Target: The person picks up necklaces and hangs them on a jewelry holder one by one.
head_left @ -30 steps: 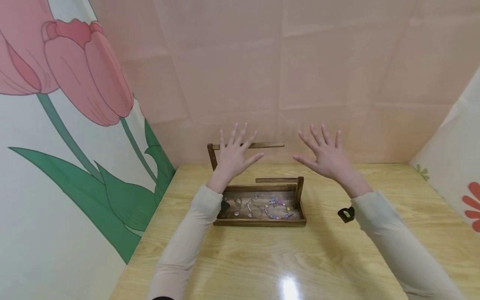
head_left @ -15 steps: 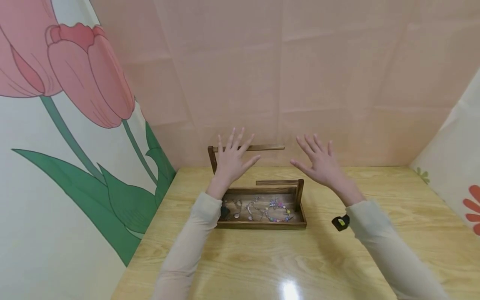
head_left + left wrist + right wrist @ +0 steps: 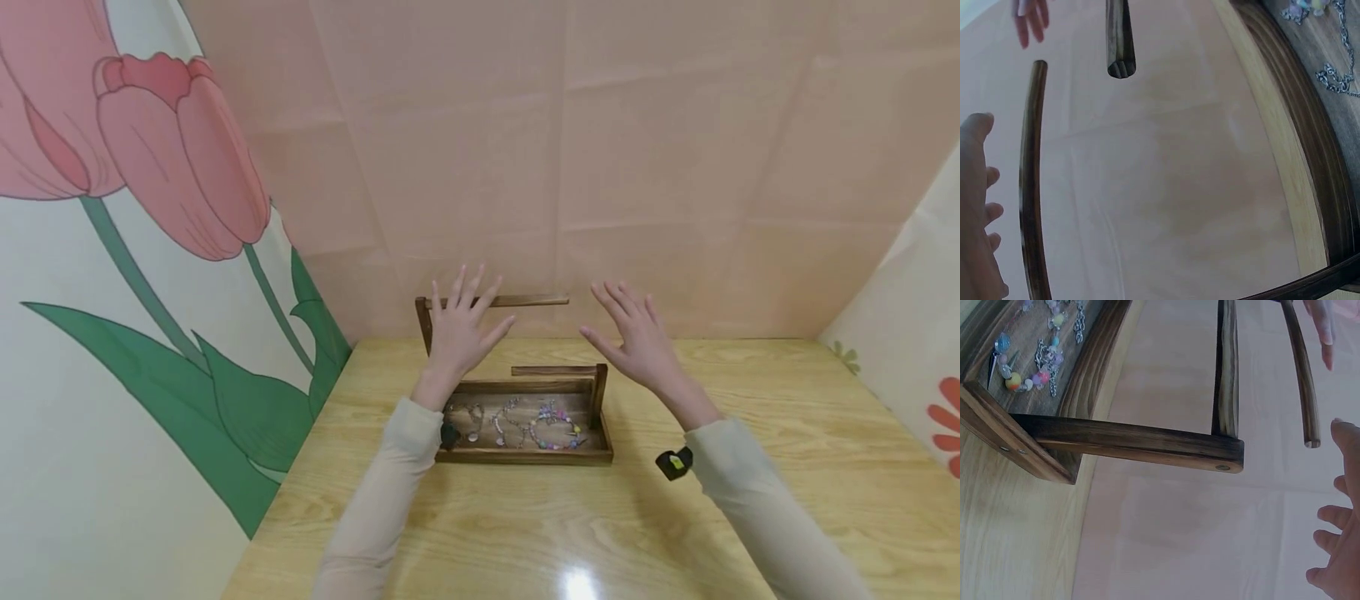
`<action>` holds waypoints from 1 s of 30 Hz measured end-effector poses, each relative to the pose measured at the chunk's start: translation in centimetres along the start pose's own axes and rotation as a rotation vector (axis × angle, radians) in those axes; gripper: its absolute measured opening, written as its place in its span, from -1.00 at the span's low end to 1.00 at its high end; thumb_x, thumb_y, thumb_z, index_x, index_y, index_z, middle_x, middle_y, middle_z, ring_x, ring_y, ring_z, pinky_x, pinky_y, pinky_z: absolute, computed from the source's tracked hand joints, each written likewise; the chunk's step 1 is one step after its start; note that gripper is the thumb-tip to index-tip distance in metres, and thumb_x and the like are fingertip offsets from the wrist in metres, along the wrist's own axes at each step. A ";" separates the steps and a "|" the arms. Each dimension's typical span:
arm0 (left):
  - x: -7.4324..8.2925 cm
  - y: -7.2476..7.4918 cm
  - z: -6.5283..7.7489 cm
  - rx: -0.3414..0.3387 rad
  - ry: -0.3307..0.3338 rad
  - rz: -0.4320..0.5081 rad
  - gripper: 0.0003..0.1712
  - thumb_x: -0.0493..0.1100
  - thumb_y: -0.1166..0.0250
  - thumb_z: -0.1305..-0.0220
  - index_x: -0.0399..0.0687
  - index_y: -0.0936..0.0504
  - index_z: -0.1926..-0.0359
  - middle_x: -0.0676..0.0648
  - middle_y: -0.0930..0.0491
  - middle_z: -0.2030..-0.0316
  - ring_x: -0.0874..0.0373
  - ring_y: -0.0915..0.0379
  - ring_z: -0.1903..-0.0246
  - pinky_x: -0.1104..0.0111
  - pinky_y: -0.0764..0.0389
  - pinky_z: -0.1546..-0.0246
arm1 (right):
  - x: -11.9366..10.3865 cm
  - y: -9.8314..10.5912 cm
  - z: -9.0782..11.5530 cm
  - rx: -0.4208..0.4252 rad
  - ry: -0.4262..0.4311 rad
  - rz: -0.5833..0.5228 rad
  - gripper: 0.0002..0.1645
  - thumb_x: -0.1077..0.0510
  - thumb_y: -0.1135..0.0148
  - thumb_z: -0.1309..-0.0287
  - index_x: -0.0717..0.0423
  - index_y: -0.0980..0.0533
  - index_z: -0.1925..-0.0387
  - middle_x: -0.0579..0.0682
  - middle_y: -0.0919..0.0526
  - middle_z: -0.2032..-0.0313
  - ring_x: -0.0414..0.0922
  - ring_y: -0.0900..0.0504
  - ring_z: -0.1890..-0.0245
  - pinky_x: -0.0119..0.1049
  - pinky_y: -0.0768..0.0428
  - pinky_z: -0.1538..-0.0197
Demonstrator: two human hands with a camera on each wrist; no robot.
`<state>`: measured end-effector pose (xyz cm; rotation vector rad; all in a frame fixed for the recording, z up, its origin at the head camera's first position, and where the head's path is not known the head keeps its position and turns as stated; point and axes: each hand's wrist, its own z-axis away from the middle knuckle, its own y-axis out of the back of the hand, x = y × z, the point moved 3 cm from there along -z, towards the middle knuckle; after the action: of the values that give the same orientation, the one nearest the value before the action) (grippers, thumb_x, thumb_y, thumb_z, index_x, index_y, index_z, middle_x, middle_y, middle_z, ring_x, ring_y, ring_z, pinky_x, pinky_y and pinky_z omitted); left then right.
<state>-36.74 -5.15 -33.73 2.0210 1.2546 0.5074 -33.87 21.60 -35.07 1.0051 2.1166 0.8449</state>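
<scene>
My left hand (image 3: 459, 333) is raised with fingers spread, overlapping the left post and upper bar of a dark wooden jewelry stand (image 3: 525, 457) in the head view. To the right of the stand hovers my right hand (image 3: 639, 342), its fingers straight and its palm turned down and inward. Neither hand holds anything. The stand has a long tray base and two bars at different heights, a higher bar (image 3: 1300, 375) and a lower bar (image 3: 1227, 369). In the tray lie a colorful beaded bracelet (image 3: 553, 429) and silver chain bracelets (image 3: 510, 425). My left forearm hides the tray's left end.
The stand rests on a light wood-grain table (image 3: 510, 525). A pink cloth backdrop (image 3: 637, 150) hangs behind the table. Tulip-printed panel (image 3: 135, 350) rises at the left, and a flower-printed panel (image 3: 922, 333) at the right.
Both hands have come slightly lower in the head view, and the right hand has moved a little to the left, its fingers less spread. The stand stays put on the table.
</scene>
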 end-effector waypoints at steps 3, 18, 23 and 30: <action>-0.1 -0.1 0.2 0.019 0.003 0.015 -0.22 0.39 0.00 -0.21 0.34 -0.10 -0.40 0.05 0.06 -0.43 0.06 0.34 -0.44 -0.15 0.33 -0.31 | -0.1 -0.1 0.1 0.047 0.027 -0.023 -0.16 -0.13 -0.20 -0.15 -0.14 -0.10 -0.40 0.15 -0.15 -0.37 0.15 -0.04 -0.38 0.17 0.11 -0.36; -0.3 -0.1 1.0 0.102 0.010 0.073 -0.26 0.28 -0.13 -0.18 0.30 -0.20 -0.37 0.05 -0.06 -0.41 0.06 0.23 -0.43 -0.10 0.34 -0.33 | -0.7 -0.4 0.7 0.205 0.079 -0.185 -0.40 0.10 -0.31 -0.07 0.16 -0.42 -0.17 0.24 -0.41 -0.13 0.22 -0.32 -0.14 0.19 -0.25 -0.12; -0.5 -0.1 1.4 0.132 0.007 0.103 -0.26 0.25 -0.15 -0.19 0.26 -0.21 -0.37 0.05 -0.08 -0.40 -0.01 0.11 -0.40 -0.12 0.29 -0.33 | -1.0 -0.3 0.9 0.266 0.113 -0.209 -0.51 0.19 -0.31 -0.05 0.24 -0.49 -0.05 0.21 -0.48 0.01 0.13 -0.40 -0.03 0.08 -0.32 -0.06; -0.6 -0.4 2.0 0.144 0.014 0.130 -0.27 0.27 -0.09 -0.22 0.22 -0.20 -0.37 0.07 -0.06 -0.40 0.01 0.11 -0.40 -0.07 0.27 -0.35 | -1.3 -0.3 1.4 0.313 0.133 -0.230 -0.65 0.25 -0.29 -0.06 0.22 -0.54 0.06 0.17 -0.51 0.20 0.07 -0.44 0.26 -0.14 -0.36 0.17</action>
<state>-36.00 -6.31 -35.41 2.2342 1.2035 0.5061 -32.29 20.74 -35.76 0.8521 2.4753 0.4883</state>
